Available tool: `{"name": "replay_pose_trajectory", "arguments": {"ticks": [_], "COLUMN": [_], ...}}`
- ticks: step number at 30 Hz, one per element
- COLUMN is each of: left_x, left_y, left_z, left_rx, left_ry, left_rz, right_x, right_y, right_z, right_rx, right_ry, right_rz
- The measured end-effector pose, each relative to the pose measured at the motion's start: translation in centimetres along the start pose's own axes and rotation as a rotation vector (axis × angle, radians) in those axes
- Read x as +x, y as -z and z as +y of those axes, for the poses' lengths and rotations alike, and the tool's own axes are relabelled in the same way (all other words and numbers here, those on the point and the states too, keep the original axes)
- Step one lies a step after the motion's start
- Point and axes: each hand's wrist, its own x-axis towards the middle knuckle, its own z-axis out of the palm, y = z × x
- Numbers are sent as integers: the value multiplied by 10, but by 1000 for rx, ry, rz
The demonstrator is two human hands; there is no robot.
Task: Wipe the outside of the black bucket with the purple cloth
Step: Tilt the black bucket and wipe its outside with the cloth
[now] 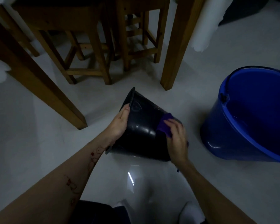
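Note:
The black bucket (141, 126) lies tilted on its side on the pale floor, its rim toward the left and its base toward the right. My left hand (120, 122) grips the rim, fingers hooked over the edge. My right hand (178, 139) presses the purple cloth (166, 124) flat against the bucket's outer wall near the base. Part of the cloth is hidden under my fingers.
A large blue bucket (242, 126) stands to the right, close to the black one. Wooden table legs (174, 50) and stools (87, 46) fill the space behind. A thick wooden leg (44, 88) slants down at the left. The glossy floor (136, 183) reflects a light.

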Motion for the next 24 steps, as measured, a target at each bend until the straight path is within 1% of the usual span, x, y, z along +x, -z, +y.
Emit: {"name": "replay_pose_trajectory", "arguments": {"ticks": [3, 4, 5, 7, 9, 11, 12, 13, 15, 18, 20, 22, 24], "left_x": [7, 7, 7, 8, 7, 4, 2, 2, 3, 4, 1, 2, 2], "left_y": [-2, -1, -1, 0, 1, 2, 2, 2, 2, -4, -7, -6, -5], "left_z": [-3, -5, -7, -11, -12, -10, -8, -8, -10, -10, -4, -4, -5], "left_rx": [-97, -98, -95, -72, -67, -47, -37, -28, -32, -92, -106, -89, -73], "left_ry": [26, 30, 35, 45, 61, 48, 34, 26, 32, 63, 50, 24, -9], "left_rz": [16, 14, 15, 29, 20, 21, 19, 20, 31, -2, -16, -6, -7], "right_x": [6, 17, 29, 53, 70, 69, 61, 51, 26, 9, 16, 32, 53], "right_y": [-15, -19, -21, -24, -20, -11, -4, 2, 8, -7, -20, -25, -25], "right_z": [-44, -55, -62, -57, -33, -4, 8, 17, 15, -24, -50, -62, -57], "right_rx": [18, 12, 0, -25, -64, -113, -117, -106, -48, -13, -36, -66, -112], "right_ry": [270, 318, 316, 194, 22, -132, -177, -182, -72, 159, 255, 266, 210], "right_rz": [-20, -35, -46, -46, -37, -42, -44, -42, -24, -14, -39, -35, -7]}}
